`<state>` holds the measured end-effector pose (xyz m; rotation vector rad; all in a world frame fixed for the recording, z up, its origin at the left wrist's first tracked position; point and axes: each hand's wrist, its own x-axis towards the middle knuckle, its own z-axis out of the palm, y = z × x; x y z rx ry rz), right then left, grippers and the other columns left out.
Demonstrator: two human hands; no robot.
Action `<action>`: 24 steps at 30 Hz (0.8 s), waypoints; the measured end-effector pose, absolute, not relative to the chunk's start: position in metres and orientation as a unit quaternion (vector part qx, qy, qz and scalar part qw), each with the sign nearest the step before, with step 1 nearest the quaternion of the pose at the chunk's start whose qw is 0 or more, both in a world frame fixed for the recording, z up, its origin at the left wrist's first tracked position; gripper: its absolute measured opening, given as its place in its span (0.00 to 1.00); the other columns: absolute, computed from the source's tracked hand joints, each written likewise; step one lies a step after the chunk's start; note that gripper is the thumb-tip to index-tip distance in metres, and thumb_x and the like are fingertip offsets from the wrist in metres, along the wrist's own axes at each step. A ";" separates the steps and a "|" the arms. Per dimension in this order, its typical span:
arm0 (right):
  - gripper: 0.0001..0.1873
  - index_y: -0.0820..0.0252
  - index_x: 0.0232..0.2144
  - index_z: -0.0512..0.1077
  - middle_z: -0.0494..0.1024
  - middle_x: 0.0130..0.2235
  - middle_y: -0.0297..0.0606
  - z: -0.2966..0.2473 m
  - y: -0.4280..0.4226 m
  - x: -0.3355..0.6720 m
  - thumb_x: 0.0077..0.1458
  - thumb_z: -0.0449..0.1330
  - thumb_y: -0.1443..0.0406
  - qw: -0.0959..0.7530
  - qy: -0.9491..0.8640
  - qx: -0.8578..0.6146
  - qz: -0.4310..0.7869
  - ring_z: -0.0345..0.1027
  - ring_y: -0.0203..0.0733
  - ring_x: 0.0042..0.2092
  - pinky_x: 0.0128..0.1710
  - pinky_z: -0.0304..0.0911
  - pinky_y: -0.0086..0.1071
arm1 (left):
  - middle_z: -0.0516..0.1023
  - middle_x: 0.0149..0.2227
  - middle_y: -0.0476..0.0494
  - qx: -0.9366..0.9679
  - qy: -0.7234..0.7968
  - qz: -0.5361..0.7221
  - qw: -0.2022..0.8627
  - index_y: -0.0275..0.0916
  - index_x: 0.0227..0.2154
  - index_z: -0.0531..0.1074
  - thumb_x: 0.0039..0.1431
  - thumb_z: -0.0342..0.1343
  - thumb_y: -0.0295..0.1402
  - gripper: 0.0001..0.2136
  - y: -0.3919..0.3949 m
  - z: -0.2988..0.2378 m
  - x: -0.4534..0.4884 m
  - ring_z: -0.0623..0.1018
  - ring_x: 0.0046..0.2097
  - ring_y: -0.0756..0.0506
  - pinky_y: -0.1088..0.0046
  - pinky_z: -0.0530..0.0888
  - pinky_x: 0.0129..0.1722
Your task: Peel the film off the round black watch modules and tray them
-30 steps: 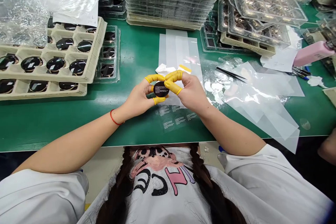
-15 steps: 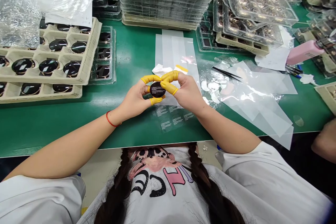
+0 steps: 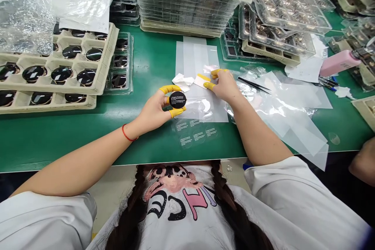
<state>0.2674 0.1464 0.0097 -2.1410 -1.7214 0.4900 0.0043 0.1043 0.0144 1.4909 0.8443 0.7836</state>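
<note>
My left hand (image 3: 159,105), with yellow finger cots on its fingertips, holds a round black watch face (image 3: 177,100) by its edge. White printed text shows on the side facing me. My right hand (image 3: 225,86), also in yellow finger cots, is at the right end of a small white card with a yellow strip (image 3: 200,82). Its thumb and forefinger are apart there, and the thumb tip meets the card. Crumpled white paper (image 3: 183,82) lies between the hands. In front of them is a clear sheet of round printed films (image 3: 195,134).
Trays of dark watch faces (image 3: 108,74) are stacked at left, a tall tray stack (image 3: 187,11) at the back, and more trays (image 3: 293,4) at back right. Black tweezers (image 3: 253,85), translucent sheets (image 3: 295,125) and a pink bottle (image 3: 340,63) lie or stand to the right.
My right hand has let go of the watch face and moved right and away to the white card. The left hand still holds the watch face. The view has shifted slightly.
</note>
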 end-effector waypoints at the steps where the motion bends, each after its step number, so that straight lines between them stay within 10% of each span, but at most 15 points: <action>1: 0.21 0.63 0.46 0.70 0.70 0.44 0.47 0.006 0.148 0.268 0.48 0.65 0.66 0.174 -0.610 -0.750 0.188 0.62 0.55 0.51 0.52 0.60 0.52 | 0.75 0.48 0.42 0.639 0.362 0.339 0.588 0.39 0.51 0.63 0.50 0.66 0.32 0.26 0.104 0.014 0.004 0.80 0.44 0.47 0.68 0.77 0.46; 13: 0.19 0.59 0.39 0.68 0.68 0.45 0.47 -0.003 0.148 0.251 0.45 0.68 0.63 0.178 -0.637 -0.734 0.153 0.61 0.56 0.51 0.51 0.61 0.52 | 0.75 0.48 0.42 0.638 0.355 0.348 0.589 0.39 0.50 0.64 0.49 0.66 0.30 0.25 0.103 0.016 0.006 0.80 0.43 0.49 0.71 0.78 0.44; 17: 0.04 0.56 0.37 0.67 0.71 0.43 0.43 0.015 0.130 0.238 0.57 0.55 0.66 0.281 -0.668 -0.675 0.135 0.62 0.50 0.48 0.51 0.61 0.48 | 0.76 0.46 0.44 0.641 0.358 0.344 0.585 0.39 0.49 0.63 0.50 0.65 0.30 0.24 0.103 0.018 0.006 0.80 0.42 0.49 0.73 0.78 0.42; 24: 0.09 0.53 0.39 0.71 0.74 0.38 0.38 0.051 0.074 0.201 0.62 0.53 0.58 0.390 -0.753 -0.513 0.133 0.66 0.44 0.43 0.47 0.62 0.43 | 0.76 0.46 0.44 0.658 0.347 0.355 0.566 0.40 0.49 0.63 0.51 0.65 0.30 0.24 0.104 0.016 0.006 0.80 0.40 0.50 0.75 0.77 0.39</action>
